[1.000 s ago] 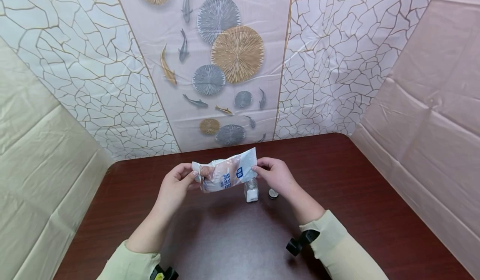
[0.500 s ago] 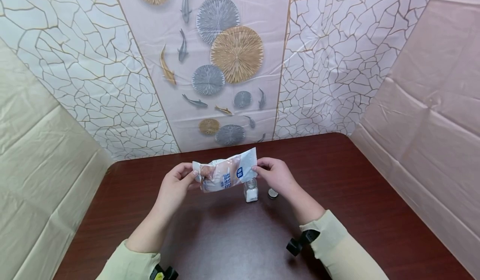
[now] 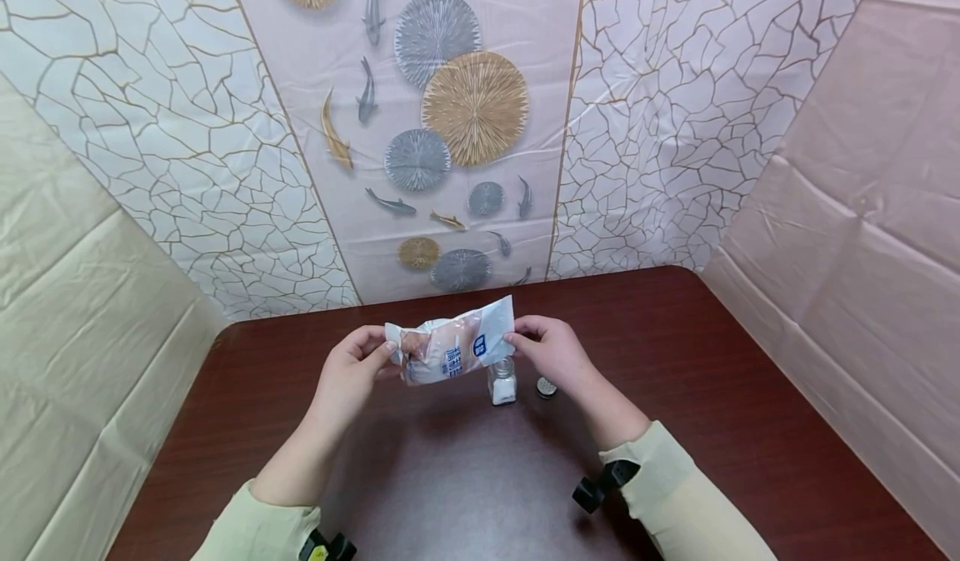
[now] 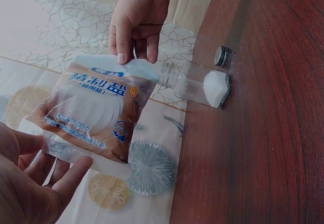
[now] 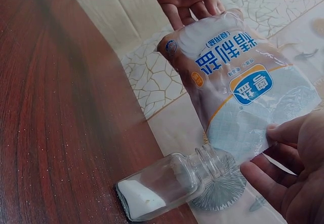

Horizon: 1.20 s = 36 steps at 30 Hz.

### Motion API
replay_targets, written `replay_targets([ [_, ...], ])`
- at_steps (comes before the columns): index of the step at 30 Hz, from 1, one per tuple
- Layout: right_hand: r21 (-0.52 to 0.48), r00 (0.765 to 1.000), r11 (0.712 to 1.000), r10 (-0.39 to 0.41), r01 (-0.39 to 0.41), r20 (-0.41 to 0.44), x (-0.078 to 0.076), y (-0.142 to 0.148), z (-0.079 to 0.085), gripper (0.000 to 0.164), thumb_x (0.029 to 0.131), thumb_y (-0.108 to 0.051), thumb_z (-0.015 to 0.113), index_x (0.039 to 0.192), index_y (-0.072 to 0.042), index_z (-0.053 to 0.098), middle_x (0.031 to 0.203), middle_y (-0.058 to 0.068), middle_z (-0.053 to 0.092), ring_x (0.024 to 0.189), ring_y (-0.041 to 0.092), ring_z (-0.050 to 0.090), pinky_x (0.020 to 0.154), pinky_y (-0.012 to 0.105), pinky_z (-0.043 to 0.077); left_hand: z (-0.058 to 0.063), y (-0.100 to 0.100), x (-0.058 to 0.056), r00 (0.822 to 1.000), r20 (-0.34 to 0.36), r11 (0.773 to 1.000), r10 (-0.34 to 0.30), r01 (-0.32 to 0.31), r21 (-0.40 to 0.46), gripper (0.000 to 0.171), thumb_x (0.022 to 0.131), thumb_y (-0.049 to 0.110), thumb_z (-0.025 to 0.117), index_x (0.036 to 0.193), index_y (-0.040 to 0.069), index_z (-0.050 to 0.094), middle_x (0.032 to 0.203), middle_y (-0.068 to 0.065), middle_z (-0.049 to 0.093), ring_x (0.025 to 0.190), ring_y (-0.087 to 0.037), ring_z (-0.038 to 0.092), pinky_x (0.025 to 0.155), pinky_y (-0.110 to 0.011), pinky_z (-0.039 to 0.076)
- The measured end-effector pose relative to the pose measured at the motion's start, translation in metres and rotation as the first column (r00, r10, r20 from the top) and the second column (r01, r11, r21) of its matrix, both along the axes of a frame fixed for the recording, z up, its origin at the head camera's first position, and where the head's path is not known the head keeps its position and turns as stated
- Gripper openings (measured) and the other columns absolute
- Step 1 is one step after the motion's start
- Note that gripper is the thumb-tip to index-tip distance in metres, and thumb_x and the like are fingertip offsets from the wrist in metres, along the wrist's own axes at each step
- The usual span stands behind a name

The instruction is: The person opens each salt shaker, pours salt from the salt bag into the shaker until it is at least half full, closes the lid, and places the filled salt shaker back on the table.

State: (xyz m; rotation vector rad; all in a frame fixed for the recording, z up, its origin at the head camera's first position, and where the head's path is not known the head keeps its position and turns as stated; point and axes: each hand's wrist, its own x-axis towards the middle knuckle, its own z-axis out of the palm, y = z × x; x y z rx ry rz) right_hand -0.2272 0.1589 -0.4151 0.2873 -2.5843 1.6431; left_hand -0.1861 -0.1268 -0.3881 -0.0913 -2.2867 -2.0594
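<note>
A clear plastic salt bag with orange and blue print hangs above the dark wooden table, stretched between both hands. My left hand pinches its left end, and my right hand pinches its right, upper end. Just under the bag's right corner stands a small open glass jar with white salt in its bottom. The jar's dark lid lies on the table right of it. In the left wrist view the bag and jar show close up; the right wrist view shows the bag above the jar.
Patterned sheets wall the table in: a fish-and-disc panel at the back, cream sheeting left, pink sheeting right. Fine white grains speckle the table near the jar.
</note>
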Motion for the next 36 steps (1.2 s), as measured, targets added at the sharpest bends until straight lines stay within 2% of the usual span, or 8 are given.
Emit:
replay_targets([
  [12, 0.002, 1.0, 1.0, -0.008, 0.008, 0.009, 0.0004, -0.0009, -0.0009, 0.014, 0.092, -0.01, 0.069, 0.104, -0.002, 0.073, 0.095, 0.01, 0.073, 0.078, 0.017, 0.07, 0.072, 0.032, 0.059, 0.0, 0.0002, 0.0006, 1.0, 0.012, 1.0, 0.008, -0.008, -0.003, 0.017, 0.098, -0.001, 0.056, 0.114, -0.007, 0.06, 0.101, -0.014, 0.069, 0.085, -0.023, 0.069, 0.085, -0.05, 0.056],
  [15, 0.003, 1.0, 1.0, -0.006, 0.006, 0.007, 0.0006, -0.0008, -0.0012, 0.015, 0.093, -0.01, 0.069, 0.104, -0.002, 0.073, 0.096, 0.01, 0.073, 0.08, 0.021, 0.071, 0.072, 0.032, 0.059, 0.0003, 0.0003, 0.0016, 1.0, 0.014, 1.0, 0.011, -0.011, -0.006, 0.017, 0.098, -0.001, 0.056, 0.114, -0.007, 0.06, 0.101, -0.014, 0.069, 0.086, -0.025, 0.069, 0.086, -0.053, 0.055],
  [19, -0.005, 1.0, 1.0, 0.001, -0.001, 0.003, 0.0008, -0.0003, -0.0015, 0.015, 0.093, -0.01, 0.069, 0.104, -0.001, 0.073, 0.096, 0.011, 0.073, 0.083, 0.028, 0.071, 0.072, 0.031, 0.059, -0.0002, 0.0009, 0.0021, 1.0, 0.017, 1.0, 0.017, -0.016, -0.01, 0.016, 0.098, -0.001, 0.056, 0.112, -0.007, 0.06, 0.101, -0.014, 0.069, 0.085, -0.02, 0.069, 0.085, -0.049, 0.057],
  [25, -0.018, 1.0, 1.0, 0.01, -0.011, -0.001, 0.0014, 0.0001, -0.0008, 0.015, 0.093, -0.01, 0.069, 0.104, 0.0, 0.073, 0.096, 0.011, 0.073, 0.085, 0.03, 0.071, 0.072, 0.031, 0.059, 0.0002, 0.0024, 0.0027, 0.999, 0.026, 1.0, 0.02, -0.02, -0.015, 0.016, 0.098, -0.001, 0.056, 0.112, -0.006, 0.061, 0.102, -0.014, 0.069, 0.084, -0.016, 0.068, 0.084, -0.046, 0.058],
  [32, -0.017, 1.0, 1.0, 0.005, -0.005, 0.006, 0.0013, -0.0005, -0.0001, 0.015, 0.093, -0.009, 0.069, 0.104, 0.0, 0.072, 0.095, 0.011, 0.073, 0.088, 0.035, 0.07, 0.077, 0.042, 0.059, 0.0007, 0.0014, 0.0026, 0.999, 0.032, 1.0, 0.019, -0.018, -0.017, 0.017, 0.098, -0.001, 0.055, 0.113, -0.006, 0.061, 0.104, -0.016, 0.068, 0.084, -0.019, 0.069, 0.085, -0.049, 0.057],
  [36, -0.013, 1.0, 1.0, 0.0, 0.0, 0.007, 0.0012, -0.0011, 0.0004, 0.014, 0.092, -0.009, 0.069, 0.104, -0.001, 0.073, 0.096, 0.011, 0.072, 0.087, 0.032, 0.07, 0.079, 0.046, 0.059, 0.0016, 0.0016, 0.0029, 0.999, 0.028, 1.0, 0.019, -0.018, -0.011, 0.017, 0.098, -0.002, 0.055, 0.114, -0.006, 0.06, 0.105, -0.017, 0.068, 0.085, -0.018, 0.069, 0.084, -0.047, 0.057],
])
